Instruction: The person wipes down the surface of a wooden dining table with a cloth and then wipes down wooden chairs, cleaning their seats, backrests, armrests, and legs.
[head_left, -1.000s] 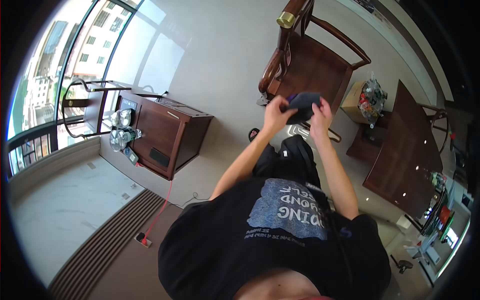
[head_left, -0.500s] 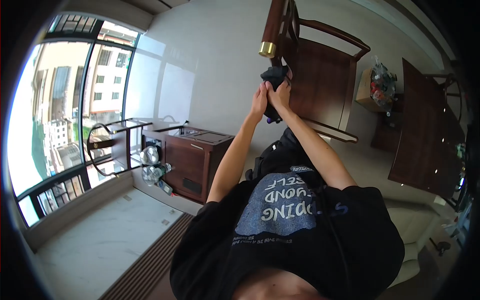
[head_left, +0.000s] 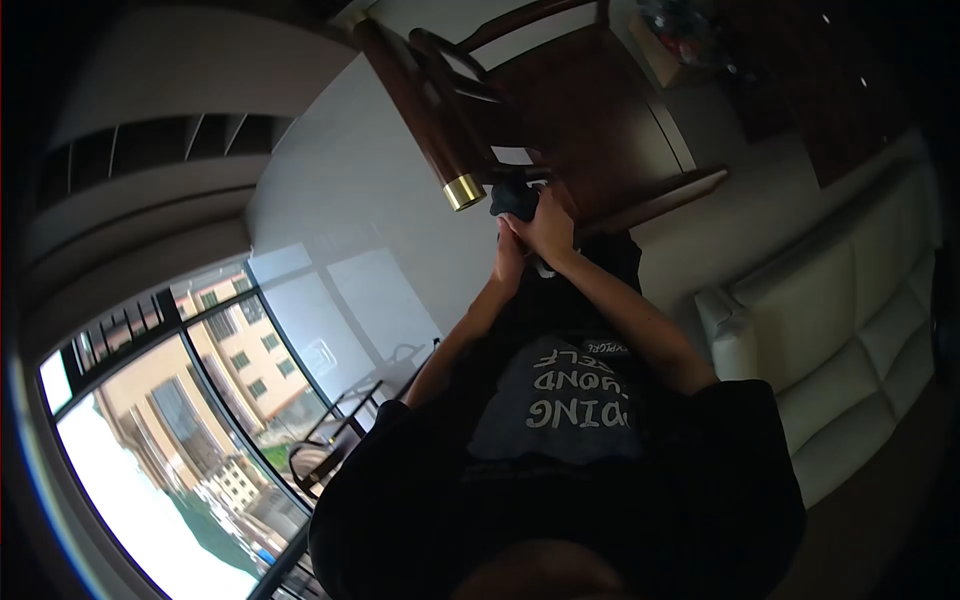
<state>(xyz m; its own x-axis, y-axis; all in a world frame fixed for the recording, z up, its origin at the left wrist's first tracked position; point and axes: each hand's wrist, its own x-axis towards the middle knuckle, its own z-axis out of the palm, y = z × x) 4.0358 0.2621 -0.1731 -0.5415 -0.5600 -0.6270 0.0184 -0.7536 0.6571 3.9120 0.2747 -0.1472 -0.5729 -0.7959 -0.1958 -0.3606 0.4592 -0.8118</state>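
Note:
A black cloth bundle, shaped like a folded umbrella, pokes out beyond my fingers in front of my body. My right hand is closed around it from the right side. From the left, my left hand is closed on its lower part, close against the right hand. A small pale piece shows just below the hands; what it is I cannot make out. Most of the bundle's lower part is hidden by my fingers and the dark clothing behind.
Just beyond my hands stands a dark wooden armchair. A wooden post with a brass end is close to the bundle's left. On the right is a pale sofa; a cardboard box with bottles sits at the top. Windows fill the left.
My view has turned and darkened, bringing the sofa in at right and moving the wooden cabinet out. Both hands still hold the bundle, whose top now sits lower and further left in view.

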